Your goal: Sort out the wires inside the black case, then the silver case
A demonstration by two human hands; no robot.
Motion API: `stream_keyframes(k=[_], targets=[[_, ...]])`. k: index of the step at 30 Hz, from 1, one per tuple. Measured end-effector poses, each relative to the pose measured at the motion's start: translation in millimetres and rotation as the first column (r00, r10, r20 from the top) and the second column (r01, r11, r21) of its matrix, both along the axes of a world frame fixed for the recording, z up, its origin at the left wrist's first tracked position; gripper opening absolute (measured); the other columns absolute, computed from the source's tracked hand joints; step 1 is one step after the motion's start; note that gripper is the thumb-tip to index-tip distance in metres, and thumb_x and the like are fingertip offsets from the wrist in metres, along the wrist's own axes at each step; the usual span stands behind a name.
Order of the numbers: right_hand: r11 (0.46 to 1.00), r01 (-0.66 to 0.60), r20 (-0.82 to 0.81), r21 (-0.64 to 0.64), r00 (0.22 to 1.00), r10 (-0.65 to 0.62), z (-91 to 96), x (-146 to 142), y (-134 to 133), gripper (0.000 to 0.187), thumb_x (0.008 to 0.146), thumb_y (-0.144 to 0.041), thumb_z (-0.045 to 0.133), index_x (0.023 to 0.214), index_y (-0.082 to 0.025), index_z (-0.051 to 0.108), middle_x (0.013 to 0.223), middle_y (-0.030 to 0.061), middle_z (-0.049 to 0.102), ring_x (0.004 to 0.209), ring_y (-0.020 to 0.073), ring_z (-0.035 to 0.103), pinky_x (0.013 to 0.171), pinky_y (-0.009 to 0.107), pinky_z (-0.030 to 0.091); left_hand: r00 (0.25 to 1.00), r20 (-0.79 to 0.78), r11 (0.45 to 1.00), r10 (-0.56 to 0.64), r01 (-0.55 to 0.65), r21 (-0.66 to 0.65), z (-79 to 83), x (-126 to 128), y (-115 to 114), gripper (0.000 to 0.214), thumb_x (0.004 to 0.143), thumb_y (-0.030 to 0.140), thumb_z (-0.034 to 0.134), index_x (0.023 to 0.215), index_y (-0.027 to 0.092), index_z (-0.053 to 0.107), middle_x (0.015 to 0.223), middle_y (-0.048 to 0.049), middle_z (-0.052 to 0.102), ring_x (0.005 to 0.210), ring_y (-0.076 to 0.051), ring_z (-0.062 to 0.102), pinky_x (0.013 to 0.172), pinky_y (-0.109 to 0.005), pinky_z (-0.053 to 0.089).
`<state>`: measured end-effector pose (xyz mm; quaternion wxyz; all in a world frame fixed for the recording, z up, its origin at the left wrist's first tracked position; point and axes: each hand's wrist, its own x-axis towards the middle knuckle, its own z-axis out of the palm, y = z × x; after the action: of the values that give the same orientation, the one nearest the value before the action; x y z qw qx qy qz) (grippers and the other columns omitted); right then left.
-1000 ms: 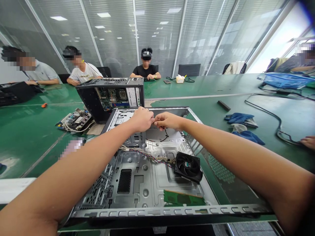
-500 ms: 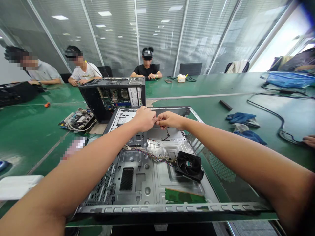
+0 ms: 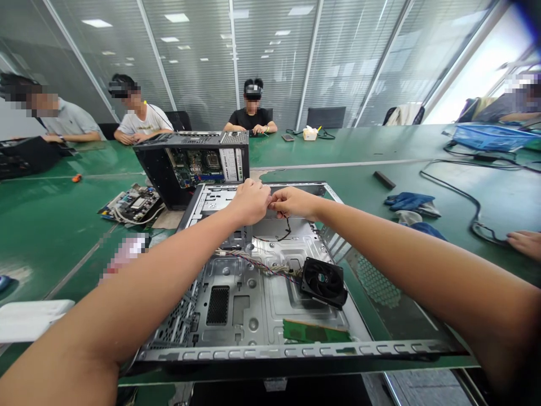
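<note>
Over the far part of an open computer case lying on its side, my two hands meet with fingertips together. My left hand is closed, fingers curled down, and whatever it pinches is hidden. My right hand pinches a thin dark cable, which hangs below the fingers and loops to the case floor. A black cooling fan rests inside at the right, joined to a bundle of twisted wires. Near the front rail lies a green memory module.
Behind the case stands another computer tower, with a circuit board to its left. Blue gloves, a dark bar and a black cord lie at the right. Several people sit around the green table.
The view has shifted slightly. Both hands stay together above the case, with little finger movement; the thin cable still hangs beneath them.
</note>
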<state>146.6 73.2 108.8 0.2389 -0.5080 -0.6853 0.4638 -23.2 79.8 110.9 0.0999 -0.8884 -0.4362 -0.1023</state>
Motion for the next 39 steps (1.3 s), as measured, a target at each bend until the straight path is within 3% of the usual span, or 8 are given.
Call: stream_keyframes(k=[4, 9, 13, 24, 32, 39], targets=[[0.999, -0.015, -0.041, -0.044, 0.999, 0.013, 4.3, 1.6, -4.3, 0.006, 0.086, -0.016, 0.062, 0.079, -0.017, 0.062, 0.074, 0.0036, 0.062, 0.062, 0.0117, 0.058, 0.056, 0.024, 0.045, 0.999, 0.032, 0.999, -0.032, 0.032, 0.001, 0.6, -0.6, 1.8, 0.036, 0.099, 0.030, 0.030, 0.107, 0.013, 0.061, 0.112, -0.0175, 0.063, 0.106, -0.030, 0.050, 0.092, -0.045, 0.036], [0.998, -0.018, -0.096, -0.060, 0.995, 0.012, -6.9, 6.9, -5.5, 0.009, 0.087, -0.022, 0.063, 0.079, -0.017, 0.063, 0.066, 0.0021, 0.059, 0.061, 0.0124, 0.057, 0.057, 0.025, 0.047, 0.998, 0.044, 0.999, -0.046, 0.047, -0.017, 1.2, 0.0, 1.5, 0.035, 0.099, 0.031, 0.032, 0.105, 0.013, 0.062, 0.111, -0.0180, 0.064, 0.107, -0.031, 0.051, 0.093, -0.046, 0.037], [0.993, -0.093, -0.132, -0.070, 0.988, 0.083, -14.4, 12.6, -4.8, 0.010, 0.087, -0.024, 0.063, 0.081, -0.017, 0.062, 0.066, 0.0008, 0.059, 0.061, 0.0117, 0.057, 0.057, 0.025, 0.048, 0.998, 0.026, 0.998, -0.050, 0.051, -0.045, 2.7, 1.3, -1.3, 0.036, 0.098, 0.031, 0.033, 0.106, 0.013, 0.062, 0.113, -0.0189, 0.065, 0.109, -0.034, 0.051, 0.093, -0.048, 0.037], [0.987, -0.123, -0.146, -0.104, 0.984, 0.107, -16.2, 12.9, -4.1, 0.008, 0.084, -0.023, 0.066, 0.086, -0.017, 0.062, 0.066, -0.0009, 0.060, 0.059, 0.0116, 0.060, 0.056, 0.025, 0.049, 0.997, -0.058, 0.997, -0.046, 0.043, -0.060, 6.9, 4.9, -11.5, 0.032, 0.098, 0.030, 0.035, 0.103, 0.014, 0.062, 0.106, -0.0168, 0.069, 0.105, -0.033, 0.056, 0.086, -0.046, 0.040], [0.995, -0.071, -0.182, -0.075, 0.982, 0.057, -16.1, 14.3, -0.8, 0.011, 0.083, -0.022, 0.070, 0.079, -0.017, 0.061, 0.068, -0.0004, 0.062, 0.062, 0.0107, 0.063, 0.057, 0.023, 0.052, 0.999, 0.032, 0.996, -0.010, 0.013, -0.092, 12.3, 5.5, -10.8, 0.031, 0.097, 0.030, 0.036, 0.103, 0.015, 0.063, 0.100, -0.0166, 0.070, 0.102, -0.034, 0.059, 0.082, -0.046, 0.043], [0.994, -0.049, -0.251, -0.099, 0.968, 0.023, -14.2, 14.4, -2.3, 0.021, 0.084, -0.022, 0.071, 0.073, -0.018, 0.054, 0.062, -0.0023, 0.058, 0.060, 0.0096, 0.060, 0.053, 0.021, 0.046, 0.990, 0.139, 0.994, -0.031, 0.045, -0.098, 9.5, 4.0, -5.9, 0.028, 0.098, 0.030, 0.036, 0.104, 0.017, 0.060, 0.098, -0.0132, 0.069, 0.099, -0.031, 0.059, 0.082, -0.043, 0.044]])
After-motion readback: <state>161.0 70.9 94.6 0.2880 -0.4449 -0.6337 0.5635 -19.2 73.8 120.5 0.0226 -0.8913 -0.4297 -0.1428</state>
